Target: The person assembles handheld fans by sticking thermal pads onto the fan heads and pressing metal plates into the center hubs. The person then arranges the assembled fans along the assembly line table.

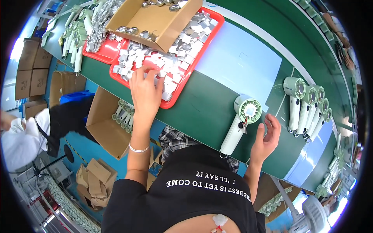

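- Over to the red tray (217,19), and the left hand (147,83) is spread across its front edge, fingertips down among the small white squares (182,50); whether one is pinched cannot be told.
- On the other side, the right hand (268,134) is held loosely curled beside the fan (233,134), nothing gripped, no contact seen; the two hands are well apart.
- And the fan itself: laid near the front edge of the tabletop (206,112), head away from that edge, the handle's wire loop pointed towards it.
- Progress, then! A pale square can be seen at the middle of the fan's head, so one piece has apparently been placed; red wires (245,125) are left exposed at the neck, so this fan is judged unfinished.
- Towards the tabletop's right end, a row of fans (309,105) is lined up, dark centres showing; whether they are done or waiting cannot be judged.
- Plenty of squares are left in the tray.
- Now the writing: pale capitals are printed on the black shirt (186,206), seen upside down; small marks are carried by the stacked cartons (33,70), too small to be read. On the fans, no label can be made out.
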### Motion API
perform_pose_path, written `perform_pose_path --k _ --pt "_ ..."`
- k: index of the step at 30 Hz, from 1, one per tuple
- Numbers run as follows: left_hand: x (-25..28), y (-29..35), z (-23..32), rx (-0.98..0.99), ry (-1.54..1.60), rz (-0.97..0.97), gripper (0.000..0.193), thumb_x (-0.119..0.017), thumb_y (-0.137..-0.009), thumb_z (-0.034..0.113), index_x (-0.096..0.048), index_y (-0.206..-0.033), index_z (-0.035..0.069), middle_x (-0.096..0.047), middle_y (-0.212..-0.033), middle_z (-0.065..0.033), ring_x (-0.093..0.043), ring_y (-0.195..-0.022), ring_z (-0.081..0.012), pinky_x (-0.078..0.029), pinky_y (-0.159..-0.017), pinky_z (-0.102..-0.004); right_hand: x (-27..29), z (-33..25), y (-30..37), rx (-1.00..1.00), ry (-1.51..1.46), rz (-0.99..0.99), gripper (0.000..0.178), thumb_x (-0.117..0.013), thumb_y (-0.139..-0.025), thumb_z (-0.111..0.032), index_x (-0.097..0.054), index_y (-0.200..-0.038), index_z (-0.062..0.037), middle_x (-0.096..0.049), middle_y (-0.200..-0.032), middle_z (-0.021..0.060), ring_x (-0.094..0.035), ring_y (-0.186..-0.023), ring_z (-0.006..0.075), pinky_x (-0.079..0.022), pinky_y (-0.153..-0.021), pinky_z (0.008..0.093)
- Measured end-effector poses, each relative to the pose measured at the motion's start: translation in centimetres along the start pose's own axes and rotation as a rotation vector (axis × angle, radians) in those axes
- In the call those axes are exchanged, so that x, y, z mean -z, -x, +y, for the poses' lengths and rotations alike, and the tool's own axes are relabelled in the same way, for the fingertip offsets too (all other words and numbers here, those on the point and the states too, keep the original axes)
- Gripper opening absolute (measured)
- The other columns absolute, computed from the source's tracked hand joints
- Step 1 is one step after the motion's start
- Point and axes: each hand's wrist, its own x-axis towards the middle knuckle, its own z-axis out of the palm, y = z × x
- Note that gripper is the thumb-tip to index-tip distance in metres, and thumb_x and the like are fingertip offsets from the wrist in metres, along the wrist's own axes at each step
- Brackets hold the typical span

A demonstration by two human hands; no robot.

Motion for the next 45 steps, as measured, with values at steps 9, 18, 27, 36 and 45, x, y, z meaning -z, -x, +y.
perform_pose_path --k 9,18,27,36,45 --pt "0.6 0.1 3.0 0.01 0.367 0.081 0.011 -0.071 -0.086 0.006 -0.069 -0.096 0.001 -0.07 -0.093 -0.0121 -0.065 -0.085 -0.0282 -0.05 -0.08 -0.039 -0.6 -3.0 -0.4 0.246 0.165 -0.004 0.033 -0.066 -0.083 0.01 -0.064 -0.115 0.0031 -0.062 -0.114 0.0155 -0.061 -0.11 0.028 -0.048 -0.096 0.0365" --pt "0.4 3.7 13.5 0.038 1.165 -0.567 0.059 -0.074 -0.082 -0.001 -0.051 -0.136 0.007 -0.072 -0.088 -0.0051 -0.067 -0.078 -0.0126 -0.052 -0.072 -0.0268 -0.3 -5.9 -0.5 0.573 0.401 -0.168 0.03 -0.084 -0.066 -0.005 -0.076 -0.095 -0.0089 -0.066 -0.1 0.0019 -0.061 -0.094 0.0245 -0.041 -0.095 0.0472" --pt "0.3 3.4 14.9 0.076 1.203 -0.667 0.064 -0.075 -0.082 -0.003 -0.048 -0.139 0.004 -0.069 -0.086 -0.001 -0.049 -0.071 -0.0052 -0.04 -0.065 -0.0224 0.0 -5.1 -1.0 0.564 0.492 -0.196 0.028 -0.084 -0.067 -0.006 -0.074 -0.092 -0.01 -0.066 -0.1 0.0017 -0.061 -0.098 0.0244 -0.039 -0.098 0.0475" --pt "0.4 3.1 14.7 0.132 1.299 -0.704 0.064 -0.074 -0.08 0.001 -0.049 -0.139 0.005 -0.068 -0.088 -0.0005 -0.047 -0.07 -0.0071 -0.039 -0.065 -0.024 0.1 -5.4 -1.7 0.582 0.557 -0.246 0.029 -0.084 -0.066 -0.006 -0.074 -0.092 -0.0101 -0.066 -0.1 0.0016 -0.062 -0.1 0.0247 -0.039 -0.1 0.0485" --pt "-4.0 2.1 13.7 -0.305 1.165 -0.484 0.07 -0.076 -0.074 0.006 -0.054 -0.141 0.006 -0.056 -0.142 -0.0136 -0.049 -0.136 -0.0325 -0.039 -0.113 -0.0425 0.2 -4.1 -4.6 0.475 0.53 -0.275 0.029 -0.082 -0.069 -0.003 -0.075 -0.097 -0.0074 -0.066 -0.108 0.0055 -0.062 -0.113 0.0314 -0.045 -0.096 0.042"
